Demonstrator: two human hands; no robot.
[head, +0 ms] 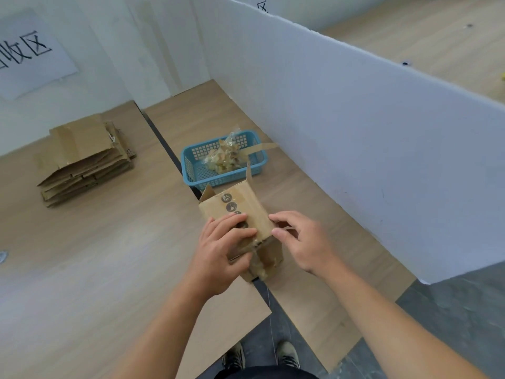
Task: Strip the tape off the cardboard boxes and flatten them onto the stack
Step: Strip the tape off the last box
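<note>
Your left hand (221, 255) gripped the cardboard box (247, 212) from its near left side, fingers curled over the top face and partly covering a row of round printed symbols. Your right hand (303, 242) pinched the box's upper right edge between thumb and forefinger; whether tape lay under that pinch could not be determined.

The box stood near you, on the dark gap between the left table (109, 255) and the right table (314, 310). Its far flaps stood open. Wrinkled clear tape (259, 265) was stuck to its near end.

Just beyond the box, a blue basket (257, 162) held crumpled tape scraps (222, 158). The stack of flattened cardboard (84, 160) lay far left on the left table, well apart from the box. A white partition (355, 132) ran along the right side.
</note>
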